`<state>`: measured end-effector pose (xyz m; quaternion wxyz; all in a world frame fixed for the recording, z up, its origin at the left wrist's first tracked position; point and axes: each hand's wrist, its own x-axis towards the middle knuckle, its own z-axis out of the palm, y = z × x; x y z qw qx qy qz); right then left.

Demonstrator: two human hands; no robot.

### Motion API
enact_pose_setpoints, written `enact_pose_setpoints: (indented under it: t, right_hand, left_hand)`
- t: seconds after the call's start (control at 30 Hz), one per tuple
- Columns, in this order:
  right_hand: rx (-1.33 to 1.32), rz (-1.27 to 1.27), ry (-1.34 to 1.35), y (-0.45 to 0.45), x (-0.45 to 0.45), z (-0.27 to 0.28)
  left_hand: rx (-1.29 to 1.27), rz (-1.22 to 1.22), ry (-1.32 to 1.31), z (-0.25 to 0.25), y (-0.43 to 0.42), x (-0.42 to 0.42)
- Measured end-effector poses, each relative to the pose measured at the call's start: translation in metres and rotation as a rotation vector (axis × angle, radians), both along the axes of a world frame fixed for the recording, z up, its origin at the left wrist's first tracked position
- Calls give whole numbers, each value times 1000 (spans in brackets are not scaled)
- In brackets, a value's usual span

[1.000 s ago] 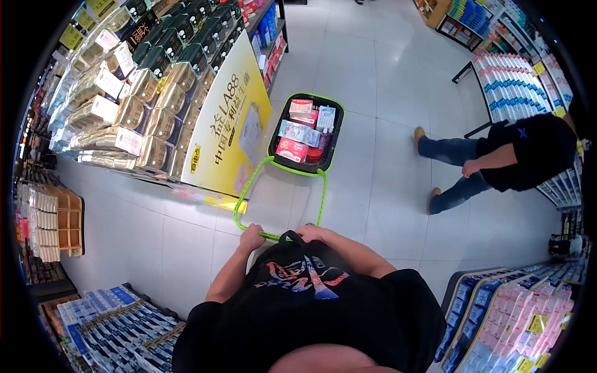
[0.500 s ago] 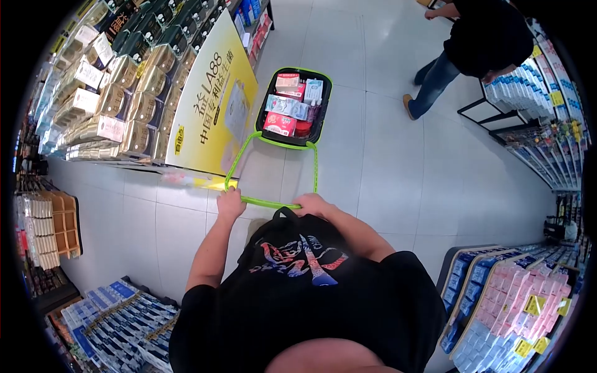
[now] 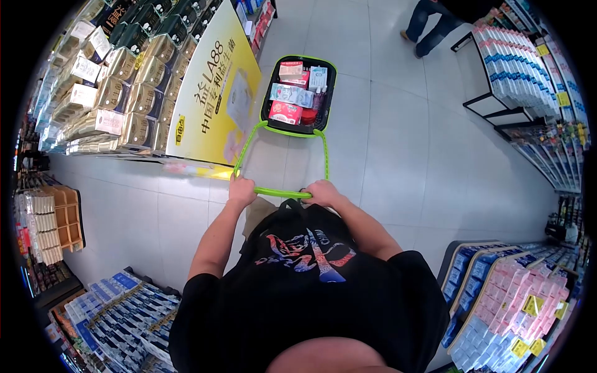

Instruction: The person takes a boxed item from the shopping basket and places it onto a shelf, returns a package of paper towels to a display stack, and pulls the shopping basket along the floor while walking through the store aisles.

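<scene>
A black basket with a green rim (image 3: 333, 87) stands on the floor ahead of me. Its green handle (image 3: 280, 192) reaches back toward my body. My left hand (image 3: 242, 189) is closed round the handle's left corner, beside the yellow sign. My right hand (image 3: 321, 192) grips the right part of the same handle, just in front of my black shirt. Inside the basket lie a red box (image 3: 286, 112), a pale patterned pack (image 3: 291, 96), a white and blue box (image 3: 318, 77) and a red round container (image 3: 308, 116).
A large yellow and white sign (image 3: 214, 93) fronts stacked gold packs (image 3: 149, 71) at the left. Another person (image 3: 432, 25) stands at the top right, near a display of white and blue packs (image 3: 516, 68). Pink packs (image 3: 522, 286) fill a shelf at the lower right.
The other person has moved away toward the top of the view. The basket sits higher in view than a second ago, and both my hands, still on the handle, have shifted up too.
</scene>
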<state>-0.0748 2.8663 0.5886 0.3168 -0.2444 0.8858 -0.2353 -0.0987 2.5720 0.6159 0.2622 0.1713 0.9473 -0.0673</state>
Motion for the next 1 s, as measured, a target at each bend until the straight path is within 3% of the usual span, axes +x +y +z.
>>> enact_pose_setpoints:
  t: [0.2, 0.4, 0.6, 1.0]
  right_hand:
    - [4, 30, 15, -15, -17, 2]
    - [59, -33, -15, -26, -36, -6]
    - [152, -37, -86, -22, -86, 34]
    - [252, -235, 87, -18, -204, 11]
  left_hand:
    - [86, 73, 46, -9, -20, -14]
    - [164, -18, -26, -14, -31, -43]
    - [267, -100, -158, -16, -23, -95]
    - [351, 18, -182, -1, -2, -237]
